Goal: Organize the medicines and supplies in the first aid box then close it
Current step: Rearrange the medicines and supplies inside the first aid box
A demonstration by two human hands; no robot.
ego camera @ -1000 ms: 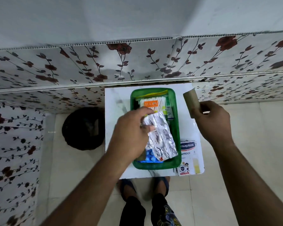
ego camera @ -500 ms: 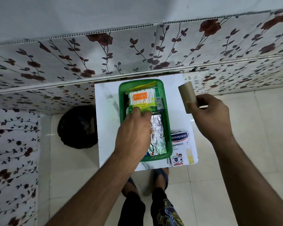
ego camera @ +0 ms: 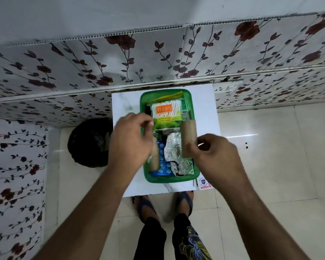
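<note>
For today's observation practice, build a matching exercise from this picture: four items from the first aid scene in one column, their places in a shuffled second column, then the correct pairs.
Items
1. Cotton swabs pack
2. Brown roll
3. Blue blister pack
4. Black bin

Places
A. On the floor, left of the white table
B. Held in the right hand
C. Far end of the green box
D. Near end of the green box, beside the foil strips

Pairs: 1-C, 2-B, 3-D, 4-A

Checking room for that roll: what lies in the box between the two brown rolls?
Head view: between the left brown roll and the right-hand roll lie a blue blister pack and crumpled foil strips.
</note>
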